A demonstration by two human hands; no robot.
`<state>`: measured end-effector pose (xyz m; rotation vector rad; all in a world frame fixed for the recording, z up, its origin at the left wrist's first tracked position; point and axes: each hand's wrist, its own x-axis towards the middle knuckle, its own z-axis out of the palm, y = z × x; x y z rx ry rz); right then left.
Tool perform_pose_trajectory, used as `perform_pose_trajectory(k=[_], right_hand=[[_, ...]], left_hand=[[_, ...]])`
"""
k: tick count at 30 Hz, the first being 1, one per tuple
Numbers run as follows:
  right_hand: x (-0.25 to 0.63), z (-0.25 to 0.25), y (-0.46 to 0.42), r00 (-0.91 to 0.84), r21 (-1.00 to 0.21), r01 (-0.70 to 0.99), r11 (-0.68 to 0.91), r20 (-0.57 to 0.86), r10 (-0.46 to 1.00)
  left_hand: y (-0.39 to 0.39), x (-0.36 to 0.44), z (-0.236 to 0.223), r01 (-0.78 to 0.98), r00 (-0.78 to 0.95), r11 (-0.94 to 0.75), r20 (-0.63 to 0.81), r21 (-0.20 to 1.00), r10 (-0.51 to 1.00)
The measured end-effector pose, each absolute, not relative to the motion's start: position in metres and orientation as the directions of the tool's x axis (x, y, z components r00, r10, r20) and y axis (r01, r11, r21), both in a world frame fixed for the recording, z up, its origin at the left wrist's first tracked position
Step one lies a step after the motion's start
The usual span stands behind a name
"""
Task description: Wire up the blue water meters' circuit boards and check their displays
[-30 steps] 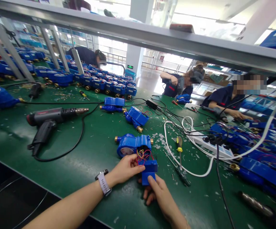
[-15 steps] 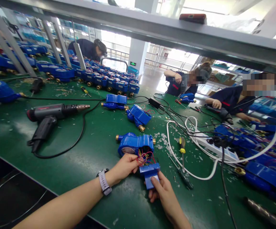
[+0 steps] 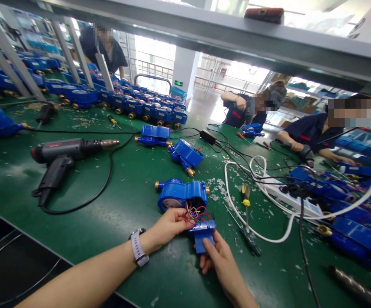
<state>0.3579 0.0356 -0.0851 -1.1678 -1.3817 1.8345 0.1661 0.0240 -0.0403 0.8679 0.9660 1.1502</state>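
A blue water meter [image 3: 180,192] with brass ends lies on the green table in front of me. Thin coloured wires [image 3: 195,214] run from its open housing to a blue plastic cover [image 3: 203,241]. My right hand [image 3: 219,256] grips this cover by its lower right part, thumb on top. At the wires, the fingers of my left hand [image 3: 170,224] are pinched together around some of them; the fingertips are partly hidden. A watch with a pale strap sits on my left wrist.
On the left lies a heat gun [image 3: 66,156] with its black cable. A yellow-black screwdriver [image 3: 245,196], a white power strip [image 3: 294,199] and cables are to the right. More meters [image 3: 153,136] lie beyond. A shelf beam [image 3: 204,32] crosses overhead; several co-workers sit or stand across the table.
The blue cover has tilted slightly in my right hand, and the wires have shifted at my left fingers. At the back left, a co-worker has straightened up.
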Motion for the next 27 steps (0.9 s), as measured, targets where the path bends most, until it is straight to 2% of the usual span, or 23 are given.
perform_pose_trajectory(k=[7,10,13,15,18,22,25,27], right_hand=[[0.359,-0.085,0.038,-0.49,-0.939,0.02,-0.343,-0.308,0.815],[0.36,-0.081,0.038,-0.51,-0.935,-0.006,-0.356,-0.303,0.805],[0.359,-0.076,0.038,-0.522,-0.934,-0.013,-0.357,-0.298,0.799],[0.358,-0.073,0.038,-0.514,-0.938,-0.006,-0.347,-0.295,0.806],[0.363,-0.068,0.039,-0.461,-0.954,0.024,-0.3,-0.277,0.843],[0.401,-0.056,0.042,-0.212,-0.985,0.082,-0.151,-0.165,0.963],[0.466,-0.049,0.039,0.122,-0.976,0.211,-0.059,-0.034,0.992],[0.524,-0.046,0.032,0.385,-0.938,0.339,-0.065,0.075,0.92]], left_hand=[[0.023,0.166,-0.042,-0.284,0.149,0.134,-0.094,0.949,0.984],[0.02,0.167,-0.049,-0.026,0.118,0.055,-0.052,0.998,0.992],[0.018,0.167,-0.055,0.354,0.037,-0.09,0.082,0.931,0.996],[0.017,0.167,-0.058,0.465,0.046,-0.158,0.155,0.871,0.987],[0.016,0.165,-0.062,0.507,0.065,-0.221,0.218,0.833,0.974],[0.016,0.156,-0.072,0.527,0.03,-0.215,0.235,0.822,0.971],[0.018,0.143,-0.083,0.534,0.03,-0.23,0.254,0.814,0.967],[0.021,0.135,-0.089,0.567,0.04,-0.291,0.327,0.771,0.944]])
